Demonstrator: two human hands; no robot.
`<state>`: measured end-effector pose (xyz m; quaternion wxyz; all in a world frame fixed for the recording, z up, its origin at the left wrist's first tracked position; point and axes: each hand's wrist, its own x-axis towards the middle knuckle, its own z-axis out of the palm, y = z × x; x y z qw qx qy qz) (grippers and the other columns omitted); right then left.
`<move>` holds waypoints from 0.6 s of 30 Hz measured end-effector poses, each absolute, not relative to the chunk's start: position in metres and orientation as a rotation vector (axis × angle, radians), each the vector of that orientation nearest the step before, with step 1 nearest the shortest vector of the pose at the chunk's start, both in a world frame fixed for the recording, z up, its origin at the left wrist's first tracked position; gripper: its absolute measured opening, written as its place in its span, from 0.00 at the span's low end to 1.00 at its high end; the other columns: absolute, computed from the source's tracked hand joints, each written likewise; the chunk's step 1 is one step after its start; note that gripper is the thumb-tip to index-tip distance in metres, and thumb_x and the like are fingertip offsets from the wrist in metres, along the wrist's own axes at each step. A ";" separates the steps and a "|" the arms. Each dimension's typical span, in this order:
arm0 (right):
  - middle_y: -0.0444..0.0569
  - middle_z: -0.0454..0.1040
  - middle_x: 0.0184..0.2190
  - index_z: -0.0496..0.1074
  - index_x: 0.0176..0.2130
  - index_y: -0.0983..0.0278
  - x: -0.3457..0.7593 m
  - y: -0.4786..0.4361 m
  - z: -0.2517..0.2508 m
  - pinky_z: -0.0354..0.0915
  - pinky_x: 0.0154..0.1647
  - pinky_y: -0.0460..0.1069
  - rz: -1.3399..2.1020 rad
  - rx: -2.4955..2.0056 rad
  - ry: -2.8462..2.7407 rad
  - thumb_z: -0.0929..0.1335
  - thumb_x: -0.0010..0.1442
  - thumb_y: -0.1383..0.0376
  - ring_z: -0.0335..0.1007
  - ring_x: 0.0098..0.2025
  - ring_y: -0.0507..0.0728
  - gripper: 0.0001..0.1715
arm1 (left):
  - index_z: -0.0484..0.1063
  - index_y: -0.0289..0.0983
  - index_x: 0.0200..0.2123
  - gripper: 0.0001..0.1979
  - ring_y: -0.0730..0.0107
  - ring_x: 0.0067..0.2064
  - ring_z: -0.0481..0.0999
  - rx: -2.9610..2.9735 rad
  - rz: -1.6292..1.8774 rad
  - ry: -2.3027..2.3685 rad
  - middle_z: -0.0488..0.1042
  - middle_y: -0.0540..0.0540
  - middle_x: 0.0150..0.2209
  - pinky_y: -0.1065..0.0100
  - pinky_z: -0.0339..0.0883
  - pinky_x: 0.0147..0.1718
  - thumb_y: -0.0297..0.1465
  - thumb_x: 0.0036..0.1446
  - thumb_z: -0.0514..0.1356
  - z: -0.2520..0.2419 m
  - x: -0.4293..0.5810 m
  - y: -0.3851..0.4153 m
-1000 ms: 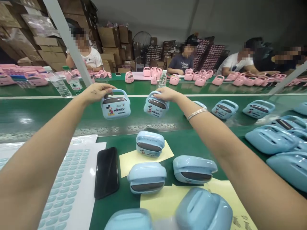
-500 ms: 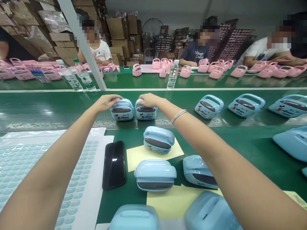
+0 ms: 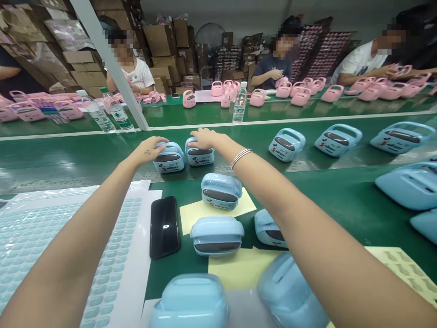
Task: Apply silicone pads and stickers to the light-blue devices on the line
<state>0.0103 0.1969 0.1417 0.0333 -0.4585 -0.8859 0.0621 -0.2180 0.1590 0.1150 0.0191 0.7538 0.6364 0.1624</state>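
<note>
Two small light-blue plastic cases with carry handles, dark front windows and printed cartoon figures stand upright, side by side, on the far green strip. My left hand (image 3: pixel 149 151) is closed around the upper left side of the left blue case (image 3: pixel 170 165). Over the top of the right blue case (image 3: pixel 200 157) lies my right hand (image 3: pixel 205 138), its fingers bent at the handle and the thumb side in front. Closer to me, another printed blue case (image 3: pixel 221 192) sits on yellow paper (image 3: pixel 191 214). A further blue case (image 3: pixel 217 236) lies in front of it.
A black phone (image 3: pixel 165 227) lies beside a sheet of pale-blue oval pieces (image 3: pixel 112 255). More blue cases (image 3: pixel 287 145) stand at right. A water bottle (image 3: pixel 240 104) and a slanted post (image 3: pixel 112 64) are beyond. Across the line, several people handle pink cases (image 3: pixel 300 96).
The view has shifted and tilted slightly. Both hands stay at the same two blue cases; the right hand's fingers look a little more raised and spread over its case.
</note>
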 end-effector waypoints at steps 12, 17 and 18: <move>0.53 0.73 0.39 0.68 0.40 0.65 0.209 -0.014 0.148 0.64 0.34 0.49 0.593 -1.580 -2.691 0.66 0.54 0.51 0.69 0.37 0.58 0.22 | 0.61 0.35 0.56 0.24 0.55 0.53 0.67 2.942 0.075 1.096 0.66 0.36 0.54 0.59 0.62 0.50 0.39 0.59 0.52 0.123 -0.069 0.058; 0.55 0.71 0.45 0.66 0.45 0.64 0.200 -0.026 0.109 0.61 0.38 0.49 0.363 -1.600 -2.449 0.59 0.63 0.61 0.68 0.43 0.59 0.14 | 0.64 0.36 0.54 0.20 0.58 0.45 0.73 2.791 0.037 1.294 0.72 0.37 0.45 0.60 0.65 0.44 0.29 0.60 0.46 0.112 -0.057 0.079; 0.56 0.71 0.45 0.67 0.44 0.64 0.199 -0.017 0.107 0.61 0.38 0.50 0.348 -1.620 -2.407 0.59 0.63 0.62 0.69 0.43 0.60 0.14 | 0.64 0.36 0.54 0.20 0.58 0.45 0.73 2.759 0.063 1.324 0.73 0.37 0.44 0.60 0.65 0.44 0.31 0.60 0.46 0.114 -0.059 0.088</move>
